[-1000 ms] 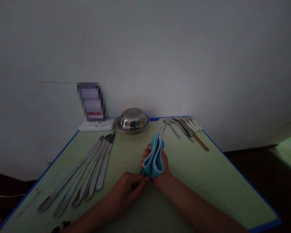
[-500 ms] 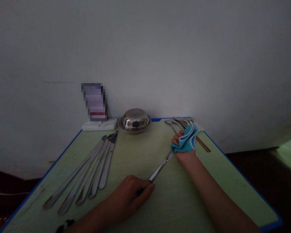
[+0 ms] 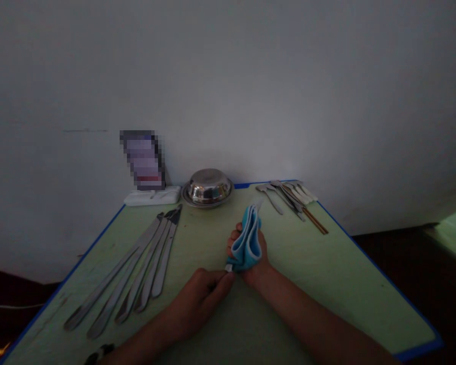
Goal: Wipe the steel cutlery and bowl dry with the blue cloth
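A metal table knife [image 3: 229, 267] is pinched by its handle end in my left hand [image 3: 205, 296], thumb against fingers. My right hand [image 3: 259, 256] grips a folded blue cloth [image 3: 247, 248] with pale edges around the knife. Most of the knife is hidden by the cloth and fingers; a thin pale tip shows beyond the cloth. Both hands are close together over the middle of the table, the cloth just ahead of my left fingertips.
Several long metal knives [image 3: 152, 268] lie fanned at left. An upturned metal bowl [image 3: 210, 185] sits at the back, beside a phone [image 3: 144, 159] on a white stand [image 3: 152, 196]. Forks and spoons [image 3: 285, 195] lie back right with wooden chopsticks [image 3: 315, 221]. The green table [image 3: 327, 284] has blue edging.
My right hand and the cloth have slid along the knife toward my left hand, covering the handle that showed before. My left hand has stayed nearly in place.
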A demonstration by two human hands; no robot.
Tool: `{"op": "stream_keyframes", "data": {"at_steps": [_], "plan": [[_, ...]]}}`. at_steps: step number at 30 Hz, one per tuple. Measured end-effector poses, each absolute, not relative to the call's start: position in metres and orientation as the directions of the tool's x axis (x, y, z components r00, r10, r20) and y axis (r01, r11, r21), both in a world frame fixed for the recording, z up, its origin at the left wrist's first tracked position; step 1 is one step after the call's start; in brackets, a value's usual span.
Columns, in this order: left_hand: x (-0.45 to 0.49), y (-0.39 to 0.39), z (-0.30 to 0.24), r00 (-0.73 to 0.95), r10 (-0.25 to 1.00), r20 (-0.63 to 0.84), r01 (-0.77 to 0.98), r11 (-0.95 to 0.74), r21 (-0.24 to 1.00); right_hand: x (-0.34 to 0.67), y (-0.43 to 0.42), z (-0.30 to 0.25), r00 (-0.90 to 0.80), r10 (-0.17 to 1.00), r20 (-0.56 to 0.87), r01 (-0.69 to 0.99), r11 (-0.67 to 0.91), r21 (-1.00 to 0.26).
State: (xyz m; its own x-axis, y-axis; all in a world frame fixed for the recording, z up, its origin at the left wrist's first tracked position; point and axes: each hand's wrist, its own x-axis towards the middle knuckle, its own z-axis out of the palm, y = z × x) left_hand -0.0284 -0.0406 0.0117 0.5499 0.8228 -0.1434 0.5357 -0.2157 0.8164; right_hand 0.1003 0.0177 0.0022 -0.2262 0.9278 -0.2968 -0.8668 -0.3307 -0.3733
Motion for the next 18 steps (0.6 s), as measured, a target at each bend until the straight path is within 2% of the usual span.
{"op": "stream_keyframes", "data": {"at_steps": [2,6,10,13,18], "plan": [[-0.028,-0.040,0.012,0.558,0.817,-0.142,0.544,-0.232,0.807,0.107,0.022,0.005,-0.187,0.934,-0.304,-0.882,-0.296,-0.367],[-0.029,-0.042,0.009,0.637,0.760,-0.128,0.567,-0.350,0.745,0.147,0.040,0.010,-0.001,0.975,-0.223,-0.914,-0.091,-0.395],[-0.030,-0.046,0.007,0.676,0.729,-0.106,0.570,-0.427,0.702,0.176,0.053,0.008,0.141,0.969,-0.205,-0.919,0.052,-0.391],[-0.030,-0.046,0.009,0.664,0.739,-0.115,0.588,-0.420,0.691,0.169,0.051,0.005,0.124,0.974,-0.189,-0.926,0.045,-0.375],[-0.029,-0.047,0.012,0.676,0.729,-0.103,0.591,-0.454,0.667,0.130,0.033,-0.002,-0.031,0.990,-0.136,-0.921,-0.081,-0.381]]}}
